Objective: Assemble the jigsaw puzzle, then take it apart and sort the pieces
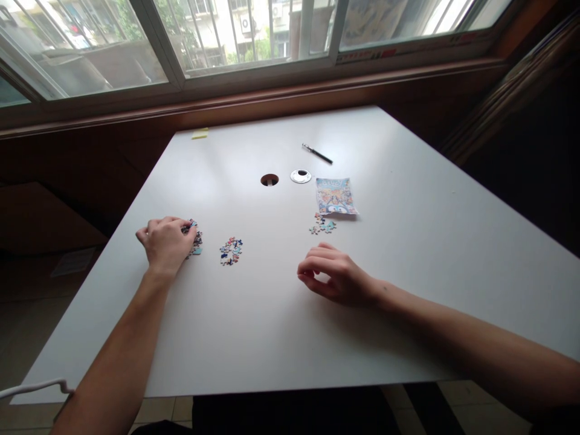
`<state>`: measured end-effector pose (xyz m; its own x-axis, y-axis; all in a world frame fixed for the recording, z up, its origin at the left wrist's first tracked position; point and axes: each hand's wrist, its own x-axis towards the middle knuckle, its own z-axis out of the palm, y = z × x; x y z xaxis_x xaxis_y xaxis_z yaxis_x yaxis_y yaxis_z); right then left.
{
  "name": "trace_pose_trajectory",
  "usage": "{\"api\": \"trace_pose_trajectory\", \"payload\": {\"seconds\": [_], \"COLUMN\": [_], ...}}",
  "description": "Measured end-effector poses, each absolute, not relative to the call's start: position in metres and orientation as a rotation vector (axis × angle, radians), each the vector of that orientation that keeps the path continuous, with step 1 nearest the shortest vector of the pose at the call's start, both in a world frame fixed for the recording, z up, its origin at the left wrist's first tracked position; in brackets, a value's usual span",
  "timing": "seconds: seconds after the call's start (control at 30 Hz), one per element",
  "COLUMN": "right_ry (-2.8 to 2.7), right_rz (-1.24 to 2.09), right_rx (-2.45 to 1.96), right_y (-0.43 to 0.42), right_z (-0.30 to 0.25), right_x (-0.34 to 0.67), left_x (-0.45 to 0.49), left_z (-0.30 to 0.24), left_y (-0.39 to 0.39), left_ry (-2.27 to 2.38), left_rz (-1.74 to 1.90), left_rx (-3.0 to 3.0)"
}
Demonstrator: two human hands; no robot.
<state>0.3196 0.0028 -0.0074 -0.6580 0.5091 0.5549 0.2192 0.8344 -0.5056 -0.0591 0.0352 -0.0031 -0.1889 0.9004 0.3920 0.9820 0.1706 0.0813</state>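
on the smooth white surface (254, 338), the left hand (167, 241) and right hand (334, 276) are curled; whether either grip is closed cannot be told. the printed packet's (336, 196) contents are hidden. jagged puzzle pieces (198, 243) are heaped under the left fingertips, just rightward, and beside the packet.

The desk (254, 338) is plain white, the pen (320, 155) black with a silvery end, the paper strip (200, 133) yellow. A busy print of blue, orange and white covers the packet (335, 194). The puzzle pieces (328, 227) beside it show turquoise and orange-red; the middle pile (231, 257) mixes navy, red and pale blue.
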Motion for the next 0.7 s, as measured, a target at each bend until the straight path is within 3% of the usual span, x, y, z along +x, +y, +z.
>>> {"api": "trace_pose_trajectory", "payload": {"seconds": [0.33, 0.7], "right_ry": [-2.289, -2.265], "right_rz": [0.529, 0.528], "right_rx": [-0.524, -0.573], "right_y": [0.003, 0.003], "right_z": [-0.008, -0.009], "right_x": [0.319, 0.319], "left_x": [-0.052, 0.048], "left_z": [0.001, 0.0], "left_y": [0.039, -0.009], "left_ry": [-2.105, -1.132], "left_rz": [-0.68, -1.171], "left_rx": [-1.841, -2.835]}}
